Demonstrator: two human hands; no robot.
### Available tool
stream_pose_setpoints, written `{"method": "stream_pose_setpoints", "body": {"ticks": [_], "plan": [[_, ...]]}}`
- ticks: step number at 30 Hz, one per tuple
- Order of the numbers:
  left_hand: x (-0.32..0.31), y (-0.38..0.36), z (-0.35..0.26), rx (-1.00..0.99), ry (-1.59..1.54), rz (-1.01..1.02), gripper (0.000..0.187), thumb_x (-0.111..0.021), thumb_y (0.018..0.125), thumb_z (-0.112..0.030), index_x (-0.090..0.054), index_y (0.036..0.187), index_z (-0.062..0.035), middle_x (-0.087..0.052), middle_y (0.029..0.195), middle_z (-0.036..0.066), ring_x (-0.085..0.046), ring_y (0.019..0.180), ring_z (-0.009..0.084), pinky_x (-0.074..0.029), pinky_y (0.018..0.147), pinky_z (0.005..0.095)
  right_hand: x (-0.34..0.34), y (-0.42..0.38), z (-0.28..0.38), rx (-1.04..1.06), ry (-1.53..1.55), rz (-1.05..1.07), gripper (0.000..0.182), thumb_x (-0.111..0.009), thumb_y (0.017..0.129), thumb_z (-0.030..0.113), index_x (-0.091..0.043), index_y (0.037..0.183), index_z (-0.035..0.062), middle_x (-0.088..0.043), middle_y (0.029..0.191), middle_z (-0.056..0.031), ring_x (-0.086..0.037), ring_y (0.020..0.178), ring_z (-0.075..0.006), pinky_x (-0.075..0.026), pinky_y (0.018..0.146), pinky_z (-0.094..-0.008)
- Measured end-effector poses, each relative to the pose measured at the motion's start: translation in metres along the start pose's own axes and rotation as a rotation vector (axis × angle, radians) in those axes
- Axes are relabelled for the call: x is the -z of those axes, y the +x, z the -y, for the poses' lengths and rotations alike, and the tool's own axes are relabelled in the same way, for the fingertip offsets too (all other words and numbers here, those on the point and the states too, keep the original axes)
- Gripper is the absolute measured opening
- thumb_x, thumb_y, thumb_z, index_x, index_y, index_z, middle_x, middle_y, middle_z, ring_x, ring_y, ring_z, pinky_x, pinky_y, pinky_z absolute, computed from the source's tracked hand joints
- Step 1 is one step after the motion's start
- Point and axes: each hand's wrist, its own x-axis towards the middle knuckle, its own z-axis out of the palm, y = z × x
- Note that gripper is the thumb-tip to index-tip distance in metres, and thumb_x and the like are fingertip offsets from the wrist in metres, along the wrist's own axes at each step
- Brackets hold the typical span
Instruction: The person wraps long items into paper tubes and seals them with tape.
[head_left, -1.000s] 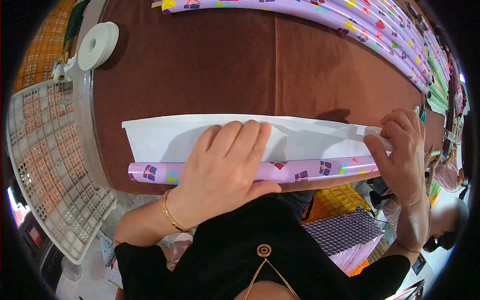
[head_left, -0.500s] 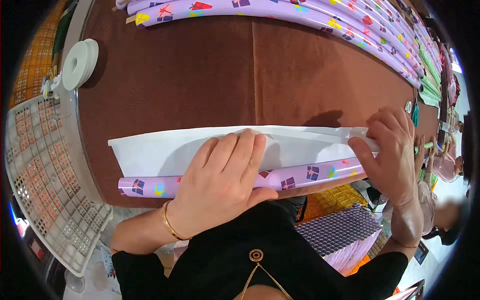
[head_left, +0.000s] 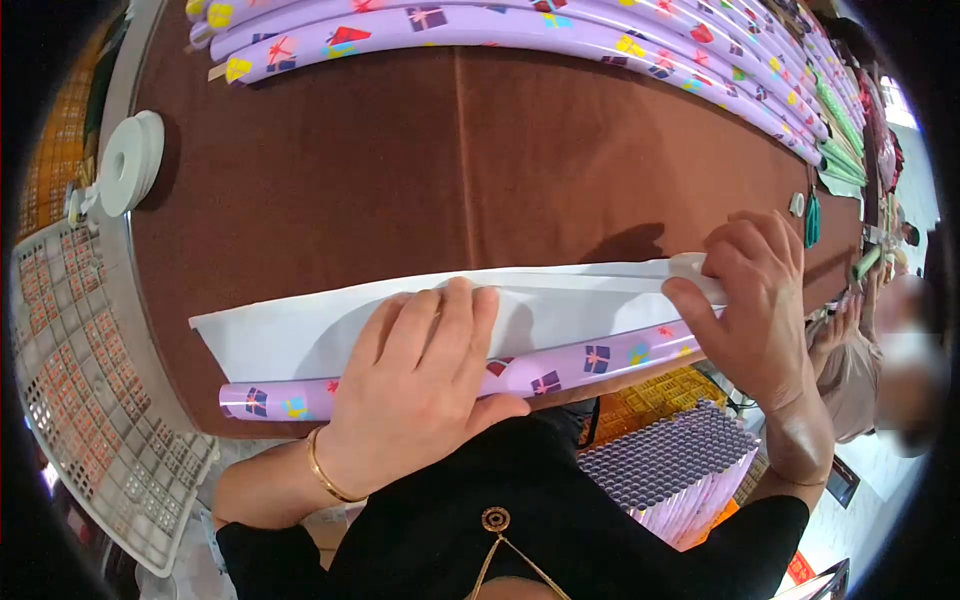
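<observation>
A roll of lilac gift-wrap point(head_left: 280, 402) printed with coloured presents lies along the near table edge, its loose flap point(head_left: 270, 345) showing white underside. My left hand point(head_left: 415, 365) lies with fingers stretched over the roll and the white flap, thumb along the near side of the roll. At the flap's right end, my right hand point(head_left: 750, 300) has its fingers closed on the curled white edge, thumb below. My left palm hides the middle of the roll.
Several lilac rolls point(head_left: 480, 30) lie at the table's far side, green rolls point(head_left: 840, 150) right of them. White tape reels point(head_left: 130, 165) sit at the left edge. Green-handled scissors point(head_left: 812, 220) lie at right. A white crate point(head_left: 110, 400) stands left; a co-worker's hand point(head_left: 845, 315) is at right.
The view has shifted, so the table and far rolls appear lower and further left. Against the paper, both hands look nearly unmoved; the right still grips the flap's edge.
</observation>
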Motion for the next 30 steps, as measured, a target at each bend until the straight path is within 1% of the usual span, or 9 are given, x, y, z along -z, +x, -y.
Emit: {"method": "stream_pose_setpoints", "body": {"ticks": [2,4,5,9,12,16,21,26,30], "plan": [[-0.001,-0.001,0.000,-0.010,0.002,-0.010,0.078,-0.051,0.088,-0.064,-0.059,0.126,0.0028,-0.058,0.123,0.018,-0.055,0.106,0.0322,-0.047,0.089,0.0449,-0.002,-0.001,0.000,-0.028,-0.009,0.017,0.030,-0.075,0.074,0.026,-0.063,0.076,-0.0013,-0.062,0.092,-0.0127,-0.055,0.101,-0.0338,-0.039,0.094,-0.0470],[-0.001,-0.001,0.000,-0.003,0.010,-0.005,0.078,-0.051,0.088,-0.064,-0.059,0.127,0.0030,-0.058,0.124,0.018,-0.055,0.106,0.0326,-0.047,0.088,0.0445,-0.005,-0.002,0.000,0.007,-0.079,-0.036,0.029,-0.075,0.074,0.027,-0.064,0.076,-0.0004,-0.062,0.092,-0.0122,-0.056,0.101,-0.0337,-0.039,0.096,-0.0483],[-0.002,-0.002,0.000,0.000,0.010,-0.011,0.078,-0.051,0.088,-0.064,-0.059,0.127,0.0028,-0.058,0.124,0.019,-0.055,0.106,0.0328,-0.047,0.088,0.0446,-0.006,-0.002,0.001,-0.023,-0.056,-0.015,0.030,-0.076,0.074,0.028,-0.065,0.077,0.0002,-0.062,0.092,-0.0116,-0.056,0.103,-0.0335,-0.037,0.099,-0.0495],[-0.002,-0.002,0.001,-0.008,0.033,0.003,0.079,-0.048,0.090,-0.066,-0.059,0.127,0.0025,-0.058,0.124,0.020,-0.054,0.106,0.0334,-0.046,0.088,0.0462,-0.010,-0.001,0.004,-0.046,-0.096,-0.045,0.031,-0.077,0.074,0.029,-0.067,0.078,-0.0006,-0.062,0.095,-0.0110,-0.054,0.108,-0.0327,-0.034,0.103,-0.0504],[0.001,-0.001,0.000,-0.005,0.031,-0.004,0.074,-0.052,0.089,-0.061,-0.062,0.123,0.0036,-0.060,0.120,0.019,-0.055,0.107,0.0302,-0.048,0.089,0.0431,-0.014,-0.001,0.005,-0.052,-0.141,-0.054,0.034,-0.077,0.074,0.031,-0.068,0.078,-0.0013,-0.062,0.096,-0.0109,-0.054,0.109,-0.0330,-0.032,0.105,-0.0521],[-0.001,-0.002,0.001,0.001,0.015,0.000,0.075,-0.052,0.089,-0.062,-0.061,0.124,0.0035,-0.060,0.121,0.019,-0.055,0.108,0.0310,-0.048,0.089,0.0436,-0.019,-0.001,0.010,-0.080,-0.155,-0.025,0.036,-0.077,0.074,0.033,-0.068,0.079,-0.0020,-0.062,0.097,-0.0108,-0.053,0.111,-0.0332,-0.030,0.107,-0.0535],[0.002,0.001,0.001,-0.001,0.013,0.027,0.074,-0.052,0.089,-0.062,-0.061,0.124,0.0031,-0.060,0.122,0.019,-0.055,0.108,0.0306,-0.048,0.089,0.0432,-0.023,0.001,0.013,-0.094,-0.218,-0.057,0.038,-0.077,0.074,0.034,-0.068,0.079,-0.0021,-0.062,0.097,-0.0107,-0.052,0.112,-0.0327,-0.026,0.109,-0.0536],[0.001,0.003,0.000,0.000,0.028,0.016,0.074,-0.053,0.089,-0.062,-0.062,0.123,0.0028,-0.060,0.121,0.018,-0.054,0.107,0.0303,-0.048,0.089,0.0430,-0.025,0.004,0.013,-0.103,-0.229,-0.045,0.037,-0.077,0.074,0.034,-0.068,0.079,-0.0016,-0.062,0.098,-0.0108,-0.052,0.112,-0.0325,-0.026,0.110,-0.0535],[0.001,0.010,-0.002,0.007,-0.001,0.025,0.074,-0.057,0.086,-0.061,-0.062,0.123,0.0030,-0.060,0.121,0.018,-0.054,0.107,0.0305,-0.048,0.089,0.0432,-0.027,0.006,0.007,-0.095,-0.243,-0.046,0.036,-0.077,0.073,0.033,-0.068,0.080,-0.0014,-0.062,0.098,-0.0110,-0.051,0.113,-0.0324,-0.026,0.110,-0.0536]]}}
